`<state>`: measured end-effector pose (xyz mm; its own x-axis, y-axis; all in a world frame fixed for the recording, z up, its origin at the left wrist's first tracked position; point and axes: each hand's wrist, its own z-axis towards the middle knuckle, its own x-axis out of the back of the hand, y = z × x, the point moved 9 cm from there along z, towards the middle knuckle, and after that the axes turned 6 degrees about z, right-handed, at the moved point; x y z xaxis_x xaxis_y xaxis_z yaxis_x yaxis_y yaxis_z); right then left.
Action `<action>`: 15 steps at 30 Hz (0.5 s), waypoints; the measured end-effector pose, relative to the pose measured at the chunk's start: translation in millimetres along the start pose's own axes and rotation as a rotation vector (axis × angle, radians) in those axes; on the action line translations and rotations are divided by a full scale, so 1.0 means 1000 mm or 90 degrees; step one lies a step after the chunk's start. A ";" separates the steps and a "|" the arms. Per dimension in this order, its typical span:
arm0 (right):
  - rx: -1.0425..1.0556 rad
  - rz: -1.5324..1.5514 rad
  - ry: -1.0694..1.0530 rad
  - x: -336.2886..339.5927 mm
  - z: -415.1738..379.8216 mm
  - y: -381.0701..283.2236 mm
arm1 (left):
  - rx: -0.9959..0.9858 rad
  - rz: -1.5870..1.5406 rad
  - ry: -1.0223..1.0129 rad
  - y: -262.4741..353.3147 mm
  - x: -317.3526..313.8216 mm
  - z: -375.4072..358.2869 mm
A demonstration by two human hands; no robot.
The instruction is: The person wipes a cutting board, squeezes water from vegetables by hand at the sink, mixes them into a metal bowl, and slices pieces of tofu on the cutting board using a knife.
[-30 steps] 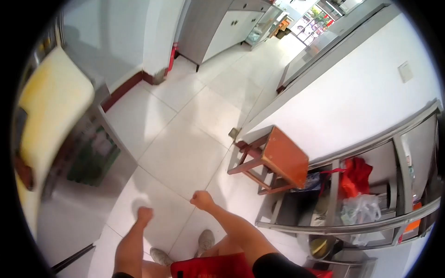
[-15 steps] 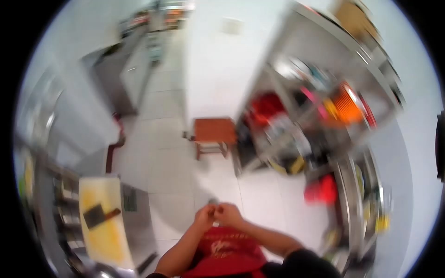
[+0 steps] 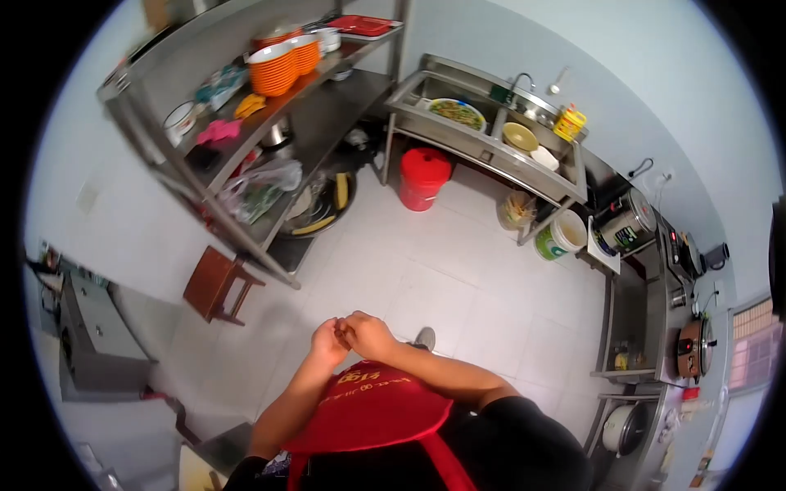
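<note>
My left hand (image 3: 329, 342) and my right hand (image 3: 365, 334) touch each other in front of the red apron (image 3: 377, 409), near the lower middle of the view. The fingers of both hands are bent and pressed together. Whatever may be between them is too small or hidden to make out. One shoe (image 3: 425, 337) shows just to the right of the hands.
A brown stool (image 3: 214, 282) stands by the metal shelf (image 3: 246, 237) on the left. Beyond are a red bucket (image 3: 424, 176), a sink unit (image 3: 491, 155) and a white bucket (image 3: 562, 236). A counter with cookers (image 3: 694, 348) runs along the right.
The view has swung to the right, so the shelf and stool now lie further left and the sink and cookers show. My hands remain together in front of the apron.
</note>
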<state>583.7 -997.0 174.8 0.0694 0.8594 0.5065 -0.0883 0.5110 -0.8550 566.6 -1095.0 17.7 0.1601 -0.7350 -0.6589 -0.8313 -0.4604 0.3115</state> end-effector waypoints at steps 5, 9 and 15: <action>-0.139 0.096 0.086 0.142 -0.015 0.130 | 0.134 0.124 0.049 -0.074 -0.100 0.096; -0.294 -0.005 0.195 0.272 -0.055 0.237 | 0.210 0.128 0.049 -0.120 -0.199 0.163; -0.445 -0.086 0.249 0.416 -0.102 0.354 | -0.099 0.224 -0.191 -0.037 -0.431 0.225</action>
<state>682.4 -460.1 71.8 0.3881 0.6576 0.6458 0.5779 0.3722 -0.7263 408.2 -649.6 136.2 -0.2962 -0.6940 -0.6562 -0.7146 -0.2948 0.6344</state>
